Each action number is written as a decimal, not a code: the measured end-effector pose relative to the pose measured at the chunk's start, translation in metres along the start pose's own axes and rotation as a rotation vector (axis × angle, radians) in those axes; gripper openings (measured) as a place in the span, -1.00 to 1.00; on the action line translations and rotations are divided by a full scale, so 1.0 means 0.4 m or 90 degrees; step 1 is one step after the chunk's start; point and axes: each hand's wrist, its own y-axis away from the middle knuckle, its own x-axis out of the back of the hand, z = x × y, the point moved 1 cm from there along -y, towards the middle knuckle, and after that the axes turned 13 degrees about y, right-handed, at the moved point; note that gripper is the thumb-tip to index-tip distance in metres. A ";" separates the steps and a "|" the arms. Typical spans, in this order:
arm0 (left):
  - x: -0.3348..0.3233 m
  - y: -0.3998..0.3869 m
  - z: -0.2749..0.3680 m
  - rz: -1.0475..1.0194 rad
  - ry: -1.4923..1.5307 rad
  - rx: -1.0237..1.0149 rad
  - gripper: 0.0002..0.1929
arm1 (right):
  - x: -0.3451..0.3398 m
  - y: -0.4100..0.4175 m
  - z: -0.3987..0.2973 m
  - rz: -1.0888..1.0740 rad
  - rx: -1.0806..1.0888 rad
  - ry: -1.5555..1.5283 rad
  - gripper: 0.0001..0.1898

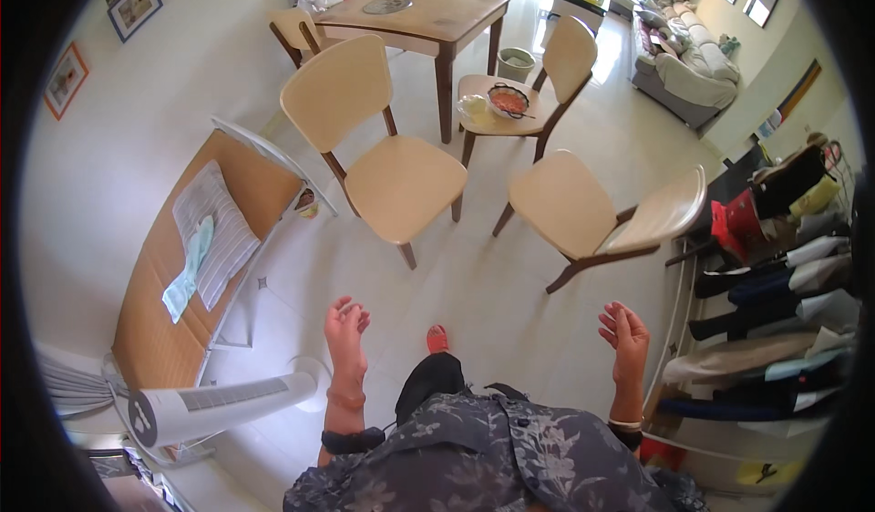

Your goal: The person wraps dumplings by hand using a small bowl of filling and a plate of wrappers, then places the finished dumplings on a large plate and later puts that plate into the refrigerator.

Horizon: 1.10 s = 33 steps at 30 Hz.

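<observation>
My left hand [347, 324] is raised over the tiled floor with its fingers loosely curled, holding nothing, between a white tower fan [225, 406] and my red sandal [437, 339]. On the other side, my right hand [623, 327] is up with its fingers bent and nothing visible in it, near a rack of hanging clothes [772, 355]. Before me stand two wooden chairs with cream seats, one at the left [407, 187] and one turned sideways at the right [560, 201]. Farther off, a third chair [482, 119] bears a bowl of reddish food [508, 100] and a clear plastic bag [472, 106].
A wooden dining table [465, 19] stands beyond the chairs, with a waste bin [516, 65] beside it. At the left lies a folding bed [154, 307] with a striped pillow [219, 238] and a pale green cloth [190, 272]. A sofa [683, 88] is far right.
</observation>
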 end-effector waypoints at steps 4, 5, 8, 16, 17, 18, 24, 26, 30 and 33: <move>-0.214 -0.278 0.139 -0.035 -0.033 -0.047 -0.73 | -0.156 -0.206 -0.146 0.006 0.005 0.014 -0.69; -0.268 -0.336 0.165 -0.046 -0.013 -0.054 -0.74 | -0.189 -0.261 -0.181 0.005 0.017 0.017 -0.69; -0.384 -0.455 0.214 -0.059 0.015 -0.052 -0.76 | -0.258 -0.374 -0.239 -0.007 -0.008 0.021 -0.67; -0.718 -0.658 0.272 -0.070 0.049 -0.119 -0.76 | -0.308 -0.795 -0.369 0.007 0.015 -0.014 -0.68; -0.769 -0.687 0.279 -0.070 0.028 -0.137 -0.76 | -0.304 -0.865 -0.387 0.009 0.021 -0.015 -0.68; -0.811 -0.710 0.281 -0.069 0.007 -0.149 -0.76 | -0.296 -0.924 -0.405 0.008 0.027 -0.017 -0.68; -1.004 -0.879 0.337 -0.047 -0.072 -0.202 -0.75 | -0.283 -1.220 -0.524 0.019 0.039 -0.021 -0.68; -1.080 -0.903 0.364 -0.045 -0.076 -0.202 -0.74 | -0.271 -1.302 -0.553 0.035 0.024 -0.012 -0.67; -1.274 -0.963 0.402 -0.075 -0.094 -0.242 -0.73 | -0.252 -1.537 -0.646 0.011 0.061 -0.037 -0.67; -1.384 -0.979 0.433 -0.094 -0.107 -0.244 -0.73 | -0.238 -1.636 -0.724 0.014 0.080 -0.014 -0.67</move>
